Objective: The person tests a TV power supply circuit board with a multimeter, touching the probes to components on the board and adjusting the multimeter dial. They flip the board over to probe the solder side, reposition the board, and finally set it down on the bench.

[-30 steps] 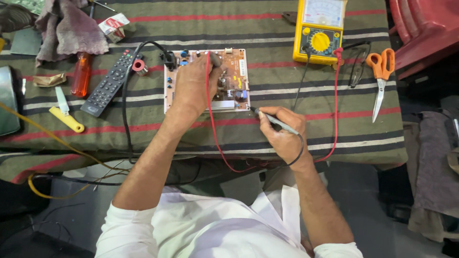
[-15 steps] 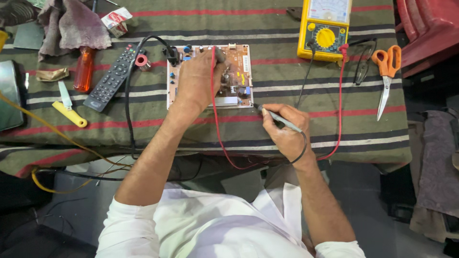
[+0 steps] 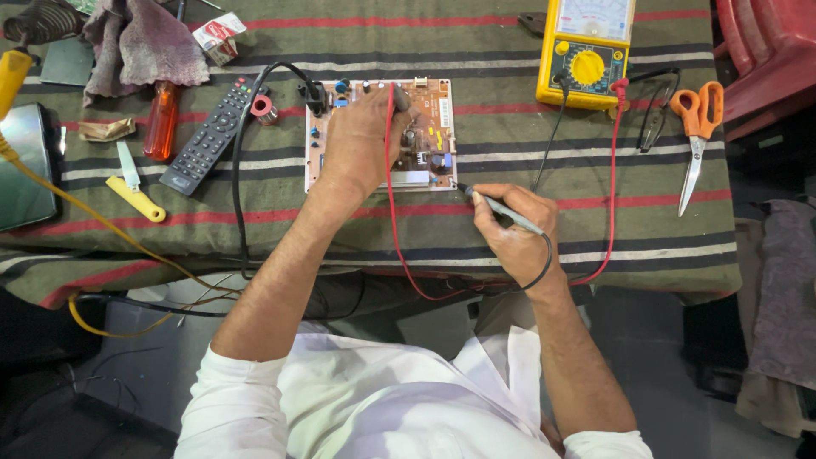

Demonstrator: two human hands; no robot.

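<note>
We see the circuit board [image 3: 381, 136] lying mid-table on the striped cloth [image 3: 510, 229]. Our left hand [image 3: 361, 140] presses the red probe [image 3: 396, 95] onto it; our right hand [image 3: 514, 229] pinches the black probe [image 3: 501, 208] at its near right corner. The yellow meter [image 3: 586, 51] sits far right.

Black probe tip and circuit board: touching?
Touching. Head view: the black probe in the right hand meets the circuit board at its lower right corner, no visible gap.

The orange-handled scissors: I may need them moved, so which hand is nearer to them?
Right. The right hand, holding a black probe, lies left of and below the scissors; the left hand rests on the circuit board, farther left.
</note>
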